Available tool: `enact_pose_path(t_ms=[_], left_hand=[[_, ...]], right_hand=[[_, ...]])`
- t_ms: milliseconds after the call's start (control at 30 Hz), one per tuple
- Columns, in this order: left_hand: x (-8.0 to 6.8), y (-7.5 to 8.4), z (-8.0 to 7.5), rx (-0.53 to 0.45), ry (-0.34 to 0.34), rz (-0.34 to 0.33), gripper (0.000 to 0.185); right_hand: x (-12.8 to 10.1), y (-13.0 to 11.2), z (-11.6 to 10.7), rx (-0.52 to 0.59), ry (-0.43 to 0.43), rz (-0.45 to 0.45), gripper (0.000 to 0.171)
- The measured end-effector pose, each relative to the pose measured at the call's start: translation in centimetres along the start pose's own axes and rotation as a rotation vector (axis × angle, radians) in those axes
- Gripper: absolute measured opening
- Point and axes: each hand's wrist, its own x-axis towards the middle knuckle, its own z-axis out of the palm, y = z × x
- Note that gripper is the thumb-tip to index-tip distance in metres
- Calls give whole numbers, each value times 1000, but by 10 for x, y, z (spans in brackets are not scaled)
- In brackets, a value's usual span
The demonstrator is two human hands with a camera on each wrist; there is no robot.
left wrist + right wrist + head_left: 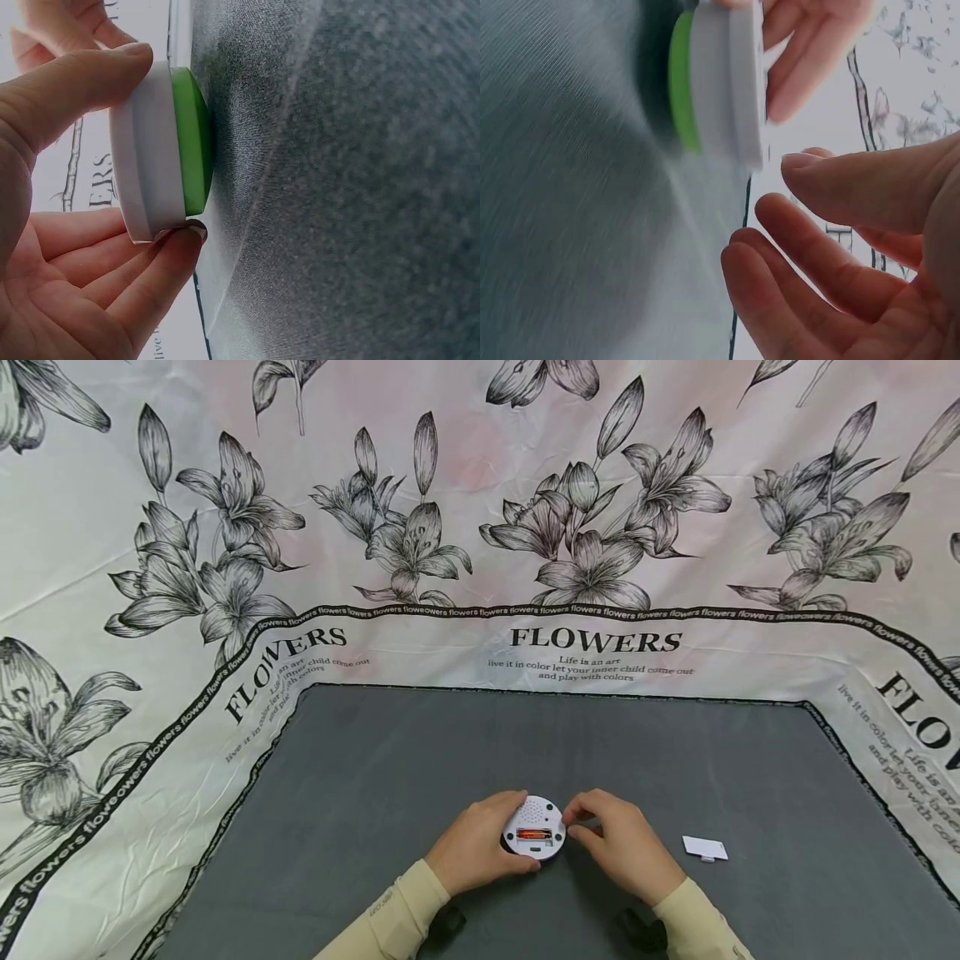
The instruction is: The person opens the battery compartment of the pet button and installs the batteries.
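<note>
A round white device (534, 810) with a green dome (193, 142) is tilted so that its back, with small speaker holes, faces up. My left hand (483, 839) grips it by the rim, thumb on one side and fingers on the other. An orange battery (534, 834) lies in the uncovered compartment of that back. Close to the device's right edge is my right hand (618, 839). In the right wrist view its fingers (754, 277) are loosely bent, apart from the white rim, with nothing visible between them and the thumb.
A white battery cover (705, 848) with a small tab lies on the dark grey table surface (420, 735), right of my right hand. White cloth (420, 647) printed with flowers and lettering borders the grey area. Dark objects (641, 931) show beneath the wrists.
</note>
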Motion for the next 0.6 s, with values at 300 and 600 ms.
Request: enact_pose_path(t_ms=[300,600], left_hand=[[2,0,4,-38,1,-26,92],[2,1,3,-67,-20,-55,93]], right_hand=[[-31,33,-22,-95,-19,15,25],[-60,64,-36,-101,-16,68,26]])
